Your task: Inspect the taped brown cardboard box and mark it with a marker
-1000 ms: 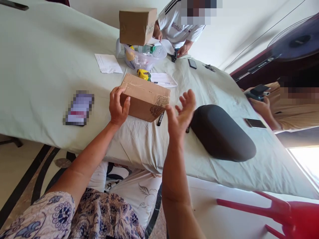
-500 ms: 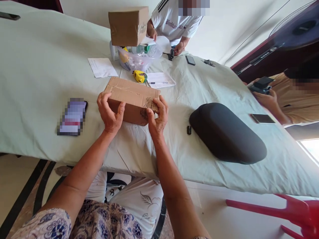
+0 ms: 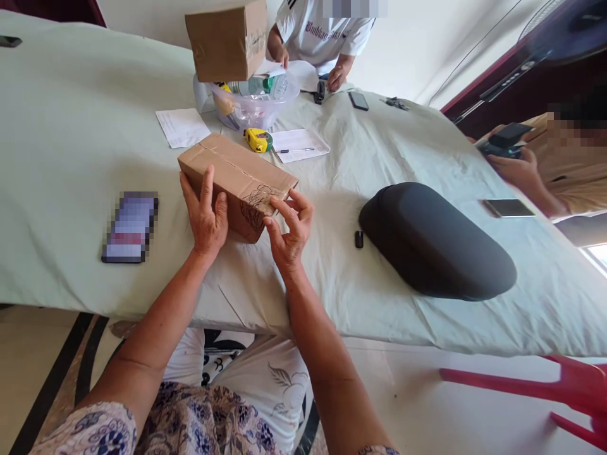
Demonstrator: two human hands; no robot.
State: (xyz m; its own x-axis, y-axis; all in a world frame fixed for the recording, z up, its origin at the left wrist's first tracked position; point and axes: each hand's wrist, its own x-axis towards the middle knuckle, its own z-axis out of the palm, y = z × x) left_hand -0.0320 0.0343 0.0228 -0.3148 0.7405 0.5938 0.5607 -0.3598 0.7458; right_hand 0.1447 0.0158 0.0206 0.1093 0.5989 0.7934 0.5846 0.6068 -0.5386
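Note:
A brown cardboard box [image 3: 237, 164] sits at an angle on the cloth in front of me, its taped seam facing up. Dark scribbled lines cover its near right corner. My left hand [image 3: 206, 218] grips the left end, with fingers and thumb against the front face. At the right end, my right hand [image 3: 289, 230] has its fingers bent around the scribbled corner, thumb close to the front edge. Just beyond the box lie a yellow tape measure [image 3: 258, 140] and a white sheet with a pen [image 3: 296, 150].
Left of the box lies a phone [image 3: 129, 227]. To the right are a black case [image 3: 439, 243] and a small black object [image 3: 359, 239]. A plastic basin [image 3: 251, 114] and a larger carton [image 3: 222, 44] stand behind. Two other people are at the table.
The box has turned, its right end swinging nearer to me. My left fingers have shifted onto its front face, and my right fingers have moved at the scribbled corner. The view has shifted slightly.

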